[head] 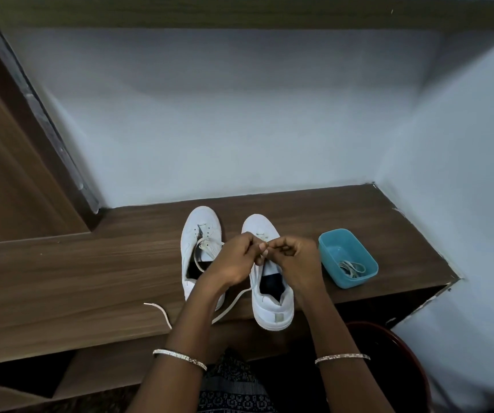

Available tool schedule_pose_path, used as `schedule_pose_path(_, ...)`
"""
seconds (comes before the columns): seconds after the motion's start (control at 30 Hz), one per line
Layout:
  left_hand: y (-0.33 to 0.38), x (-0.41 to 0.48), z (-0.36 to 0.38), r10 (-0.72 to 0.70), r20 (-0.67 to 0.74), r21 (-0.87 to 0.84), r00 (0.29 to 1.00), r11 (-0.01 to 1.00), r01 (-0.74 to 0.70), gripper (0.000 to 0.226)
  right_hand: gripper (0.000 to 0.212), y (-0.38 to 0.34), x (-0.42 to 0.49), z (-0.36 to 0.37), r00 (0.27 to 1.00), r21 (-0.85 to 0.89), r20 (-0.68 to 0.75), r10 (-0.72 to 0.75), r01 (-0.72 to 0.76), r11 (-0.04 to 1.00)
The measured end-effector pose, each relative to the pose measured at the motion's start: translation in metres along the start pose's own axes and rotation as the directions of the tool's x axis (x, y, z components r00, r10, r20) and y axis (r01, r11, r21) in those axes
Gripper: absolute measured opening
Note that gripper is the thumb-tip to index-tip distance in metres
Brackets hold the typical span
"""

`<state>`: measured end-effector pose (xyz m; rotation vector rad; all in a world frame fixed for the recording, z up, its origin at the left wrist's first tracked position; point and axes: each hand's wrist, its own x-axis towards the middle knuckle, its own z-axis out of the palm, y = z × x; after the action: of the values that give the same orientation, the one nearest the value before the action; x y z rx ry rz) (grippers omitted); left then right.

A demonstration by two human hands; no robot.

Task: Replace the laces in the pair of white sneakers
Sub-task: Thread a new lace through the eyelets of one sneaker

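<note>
Two white sneakers stand side by side on the wooden desk (90,272), toes pointing away from me. The left sneaker (199,234) has a loose lace lying over its tongue. Over the right sneaker (272,305) both my hands meet above the eyelets. My left hand (235,260) and my right hand (292,260) have curled fingers that pinch a white lace (231,305) between them. The lace trails down from the hands toward the desk's front edge. Another lace end (159,311) lies on the desk to the left.
A blue plastic tub (347,257) with a coiled lace inside sits right of the sneakers. White walls close in behind and on the right. A wooden panel rises at the left. A dark red round seat (394,359) is at the lower right.
</note>
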<state>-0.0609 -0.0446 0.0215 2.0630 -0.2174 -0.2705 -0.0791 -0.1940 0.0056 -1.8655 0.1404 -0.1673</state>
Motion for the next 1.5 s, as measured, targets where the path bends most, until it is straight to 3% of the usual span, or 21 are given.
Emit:
schedule_pose_path(0.07,-0.009,0.002,0.005,-0.020,-0.031,-0.006,0.999,1.000,0.020,0.015,0.013,0.009,-0.003,0.000,0.998,-0.005,-0.062,0.022,-0.022,1.000)
schedule_pose_path(0.17,-0.018,0.006,0.014,-0.017,-0.244,0.000,0.970,1.000,0.017,0.012,0.011,0.020,-0.002,-0.006,0.972,-0.067,-0.229,0.058,-0.075,0.995)
schedule_pose_path(0.33,-0.025,0.007,0.031,-0.001,-0.424,-0.062,0.906,0.998,-0.028,0.005,0.034,0.032,-0.003,-0.004,0.988,-0.214,-0.094,0.125,-0.143,0.966)
schedule_pose_path(0.43,-0.029,0.009,0.041,0.001,-0.493,-0.061,0.870,0.997,-0.036,0.003,0.026,0.035,0.001,0.002,0.993,-0.357,-0.094,0.077,-0.106,0.928)
schedule_pose_path(0.53,-0.029,0.011,0.047,0.023,-0.537,-0.079,0.844,0.994,-0.077,0.001,0.014,0.037,0.006,0.004,0.989,-0.367,-0.141,0.055,-0.103,0.924)
schedule_pose_path(0.67,-0.031,0.021,0.049,0.092,-0.491,-0.001,0.866,0.994,-0.106,0.005,0.012,0.050,0.009,0.003,0.971,-0.160,-0.191,0.143,-0.174,0.972)
schedule_pose_path(0.77,-0.034,0.022,0.049,0.184,-0.439,0.105,0.879,0.983,-0.153,0.015,0.011,0.056,0.010,-0.001,0.955,0.118,-0.116,0.273,-0.259,0.959)
schedule_pose_path(0.83,-0.036,0.021,0.051,0.205,-0.428,0.117,0.880,0.978,-0.172,0.020,0.010,0.056,0.010,-0.003,0.951,0.207,-0.055,0.304,-0.287,0.935)
schedule_pose_path(1.03,-0.035,0.020,0.063,0.256,-0.494,0.208,0.831,0.963,-0.173,0.005,0.007,0.044,0.009,-0.012,0.942,0.279,0.035,0.335,-0.331,0.901)
schedule_pose_path(1.2,-0.038,0.027,0.068,0.282,-0.452,0.346,0.847,0.930,-0.125,0.004,0.009,0.042,0.009,-0.013,0.933,0.318,0.034,0.359,-0.350,0.881)
schedule_pose_path(1.5,-0.036,0.029,0.073,0.300,-0.447,0.401,0.843,0.909,-0.111,0.003,0.010,0.043,0.011,-0.017,0.951,0.220,0.084,0.298,-0.309,0.925)
